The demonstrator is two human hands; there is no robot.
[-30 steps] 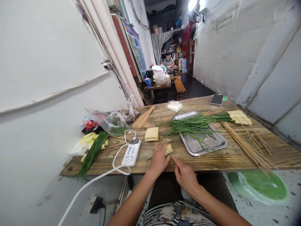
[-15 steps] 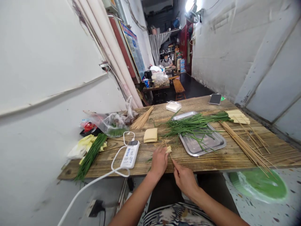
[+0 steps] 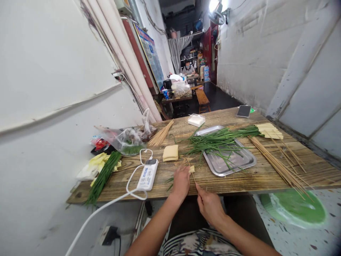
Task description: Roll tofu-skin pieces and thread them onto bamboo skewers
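Near the table's front edge, my left hand (image 3: 182, 182) is closed on a small pale-yellow tofu-skin roll (image 3: 191, 169), pressing it to the wood. Green chive ends (image 3: 169, 182) stick out to the left of that hand. My right hand (image 3: 210, 204) pinches the lower end of a thin bamboo skewer (image 3: 194, 179), which passes up into the roll; its tip shows just beyond. Behind my left hand lies a stack of square tofu-skin sheets (image 3: 170, 153). Loose chives (image 3: 215, 141) are heaped across a metal tray (image 3: 226, 171) to the right.
Skewered tofu rolls (image 3: 269, 131) and loose bamboo skewers (image 3: 275, 163) lie at right, some overhanging the edge. A white power bank (image 3: 147, 176) with its cable, a chive bundle (image 3: 103, 177) and plastic bags (image 3: 128, 142) occupy the left. A phone (image 3: 243, 111) lies far right.
Both hands stay nearly in place on the roll and skewer. Slightly more of the roll and of the chive ends beside my left hand shows now.
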